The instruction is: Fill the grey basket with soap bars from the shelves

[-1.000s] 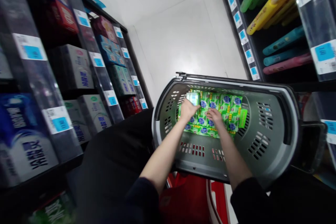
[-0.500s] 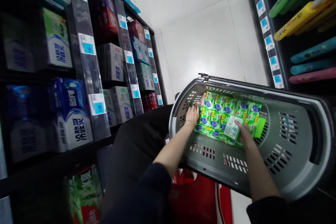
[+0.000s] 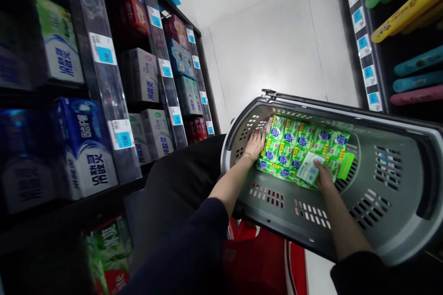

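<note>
A: Obs. L hand [image 3: 254, 144]?
B: Inside the grey shopping basket [image 3: 377, 221], at its left end. Palm down, fingers spread flat on the left edge of the green packets [image 3: 297, 145]. Pressing, not gripping, nothing held.
A: R hand [image 3: 324, 176]?
B: Also in basket, near side of the packet layer. Fingers curled on one pale small packet [image 3: 309, 168], which lies tilted on top of the green ones. Thumb side hidden, so how tight the hold is: can't tell exactly, but hand is closed on it.
A: Packets' posn?
B: Green packets w/ blue round logos, packed side by side in rows, covering basket floor on left half. Right half bare grey plastic.
A: Surroundings?
B: Basket sits over a red basket [image 3: 252, 258]. Dark shelf [image 3: 104, 78] to left w/ boxed goods & blue price tags [image 3: 121, 134]. Shelf at right holds long coloured items [image 3: 411, 7]. White tiled floor [image 3: 277, 41] beyond.
</note>
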Demonstrator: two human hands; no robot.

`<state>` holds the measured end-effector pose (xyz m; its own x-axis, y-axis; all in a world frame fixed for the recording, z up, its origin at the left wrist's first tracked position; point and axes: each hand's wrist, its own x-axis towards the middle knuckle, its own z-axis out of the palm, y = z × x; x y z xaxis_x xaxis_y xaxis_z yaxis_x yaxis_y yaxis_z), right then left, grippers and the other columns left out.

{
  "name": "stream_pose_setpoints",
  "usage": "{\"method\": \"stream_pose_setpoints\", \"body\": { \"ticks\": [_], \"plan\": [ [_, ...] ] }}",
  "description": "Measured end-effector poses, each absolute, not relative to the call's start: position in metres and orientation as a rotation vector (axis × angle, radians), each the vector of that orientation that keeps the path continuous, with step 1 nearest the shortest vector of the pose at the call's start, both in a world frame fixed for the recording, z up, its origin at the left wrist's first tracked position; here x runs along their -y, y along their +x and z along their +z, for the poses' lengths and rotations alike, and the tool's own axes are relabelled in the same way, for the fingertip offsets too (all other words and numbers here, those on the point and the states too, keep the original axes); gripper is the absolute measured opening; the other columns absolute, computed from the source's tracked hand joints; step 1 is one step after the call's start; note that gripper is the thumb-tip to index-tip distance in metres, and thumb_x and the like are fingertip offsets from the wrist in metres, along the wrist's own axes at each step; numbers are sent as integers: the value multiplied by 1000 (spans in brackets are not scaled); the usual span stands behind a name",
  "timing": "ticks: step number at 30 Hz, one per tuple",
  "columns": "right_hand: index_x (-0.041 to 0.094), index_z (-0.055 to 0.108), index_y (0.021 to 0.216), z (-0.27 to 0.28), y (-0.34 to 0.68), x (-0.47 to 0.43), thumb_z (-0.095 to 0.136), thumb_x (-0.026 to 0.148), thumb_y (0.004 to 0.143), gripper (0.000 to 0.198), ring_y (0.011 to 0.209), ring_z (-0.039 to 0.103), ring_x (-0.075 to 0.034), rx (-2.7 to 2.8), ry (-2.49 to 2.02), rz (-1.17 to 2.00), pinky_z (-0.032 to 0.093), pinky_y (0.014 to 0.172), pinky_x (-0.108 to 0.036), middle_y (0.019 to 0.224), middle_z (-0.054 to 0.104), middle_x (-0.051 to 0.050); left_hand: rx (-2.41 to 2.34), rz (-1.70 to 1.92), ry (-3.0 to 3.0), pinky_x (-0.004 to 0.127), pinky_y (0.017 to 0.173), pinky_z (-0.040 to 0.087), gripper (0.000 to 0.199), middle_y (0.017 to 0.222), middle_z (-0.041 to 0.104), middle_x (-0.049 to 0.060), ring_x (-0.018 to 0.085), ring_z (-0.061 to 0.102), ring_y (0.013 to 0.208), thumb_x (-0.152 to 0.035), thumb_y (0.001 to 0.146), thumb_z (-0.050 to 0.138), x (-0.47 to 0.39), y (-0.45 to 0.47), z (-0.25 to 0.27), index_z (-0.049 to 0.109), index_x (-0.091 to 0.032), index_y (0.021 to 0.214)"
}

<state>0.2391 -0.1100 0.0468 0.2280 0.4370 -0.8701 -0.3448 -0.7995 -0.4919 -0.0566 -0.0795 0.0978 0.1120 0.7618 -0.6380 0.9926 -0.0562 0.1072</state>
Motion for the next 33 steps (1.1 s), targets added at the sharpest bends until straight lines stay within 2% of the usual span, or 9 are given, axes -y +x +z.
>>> {"method": "stream_pose_setpoints", "body": {
  "ticks": [12, 23, 26, 29, 33],
  "plan": [
    [21, 66, 92, 41, 240, 114, 87, 37, 48, 51, 80, 73, -24, 96, -1873, 1636, 63, 76, -39, 82, 74, 0, -1771, -575, 1853, 50, 122, 25, 64, 159, 22, 27, 36, 27, 147, -6, 90, 28, 75, -54, 100, 19, 3, 153],
    [21, 67, 92, 45, 234, 111, 87, 36, 45, 53, 75, 71, -20, 60, -1903, 1589, 62, 70, -32, 84, 74, 1, -1830, -557, 1828, 48, 121, 29, 65, 161, 20, 22, 32, 30, 146, -5, 90, 24, 73, -55, 92, 19, -3, 155],
    [20, 68, 91, 50, 232, 107, 86, 37, 46, 52, 77, 71, -21, 56, -1942, 1572, 62, 71, -33, 85, 75, 0, -1828, -554, 1829, 48, 122, 28, 62, 161, 21, 21, 30, 26, 148, -8, 92, 19, 71, -55, 87, 20, -3, 154],
    [20, 67, 96, 54, 220, 97, 82, 42, 54, 50, 85, 72, -23, 126, -1966, 1573, 62, 76, -35, 90, 74, -2, -1831, -563, 1818, 46, 124, 25, 62, 162, 18, 18, 26, 21, 151, -7, 93, 13, 70, -55, 81, 19, -3, 154],
    [20, 64, 97, 54, 171, 67, 80, 41, 61, 45, 91, 71, -25, 215, -1877, 1670, 61, 80, -39, 90, 73, -3, -1848, -594, 1774, 41, 129, 10, 65, 163, 18, 12, 21, 8, 153, 0, 88, 14, 81, -50, 77, 23, -3, 153]
  ]
}}
